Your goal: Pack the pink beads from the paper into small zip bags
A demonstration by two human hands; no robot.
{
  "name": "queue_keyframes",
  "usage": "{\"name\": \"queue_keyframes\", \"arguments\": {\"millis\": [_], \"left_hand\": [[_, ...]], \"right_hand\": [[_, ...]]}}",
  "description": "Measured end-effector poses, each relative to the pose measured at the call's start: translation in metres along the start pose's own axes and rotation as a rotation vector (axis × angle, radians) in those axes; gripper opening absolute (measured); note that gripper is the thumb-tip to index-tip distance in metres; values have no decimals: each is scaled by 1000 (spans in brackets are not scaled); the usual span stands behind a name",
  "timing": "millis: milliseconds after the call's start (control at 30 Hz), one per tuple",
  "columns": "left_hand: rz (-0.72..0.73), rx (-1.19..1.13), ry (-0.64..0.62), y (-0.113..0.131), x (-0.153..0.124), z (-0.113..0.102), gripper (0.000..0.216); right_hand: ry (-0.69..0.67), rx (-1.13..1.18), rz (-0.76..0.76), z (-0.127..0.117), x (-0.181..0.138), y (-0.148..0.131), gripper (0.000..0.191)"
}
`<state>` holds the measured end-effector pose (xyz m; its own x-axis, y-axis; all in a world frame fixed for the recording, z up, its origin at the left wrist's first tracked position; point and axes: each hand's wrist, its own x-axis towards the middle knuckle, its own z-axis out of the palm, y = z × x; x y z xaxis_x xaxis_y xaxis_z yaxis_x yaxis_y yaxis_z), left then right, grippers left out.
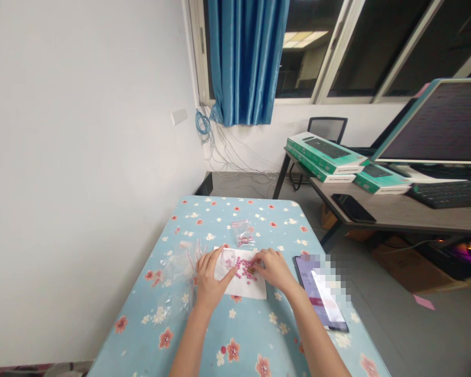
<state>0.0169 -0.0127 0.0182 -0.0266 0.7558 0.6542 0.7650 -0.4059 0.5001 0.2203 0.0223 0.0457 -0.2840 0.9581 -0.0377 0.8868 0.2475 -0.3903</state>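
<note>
A pile of small pink beads [244, 268] lies on a white paper sheet [251, 287] on the blue flowered table [235, 335]. My left hand [209, 280] rests on the sheet's left edge and pinches a small clear plastic bag [228, 257] between thumb and fingers. My right hand [272, 268] sits at the right of the pile, fingertips pinched together on a small dark bit among the beads; what it holds is too small to name. A sealed clear bag with pink beads [243, 234] lies just beyond the sheet.
Several empty clear bags [176, 262] lie left of my left hand. A phone [322, 298] lies at the table's right edge. To the right stands a desk [400, 214] with a monitor, keyboard, green boxes [325, 154] and another phone.
</note>
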Motion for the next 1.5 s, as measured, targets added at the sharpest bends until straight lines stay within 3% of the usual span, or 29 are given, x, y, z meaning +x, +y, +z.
{"name": "queue_keyframes", "arguments": {"millis": [700,867,1067,1267,1500], "left_hand": [[-14,4,-9,2,0,-1,50],[-3,16,-17,4,1,-2,51],[43,26,-31,4,0,-2,53],[79,44,-33,6,0,-2,50],[80,53,-24,5,-1,-1,48]], "right_hand": [[-15,33,29,4,0,9,12],[72,106,-21,0,1,11,14],[252,403,-196,-17,-4,-15,19],[260,522,-270,-21,-11,-48,17],[242,490,-288,-10,-8,-51,18]]}}
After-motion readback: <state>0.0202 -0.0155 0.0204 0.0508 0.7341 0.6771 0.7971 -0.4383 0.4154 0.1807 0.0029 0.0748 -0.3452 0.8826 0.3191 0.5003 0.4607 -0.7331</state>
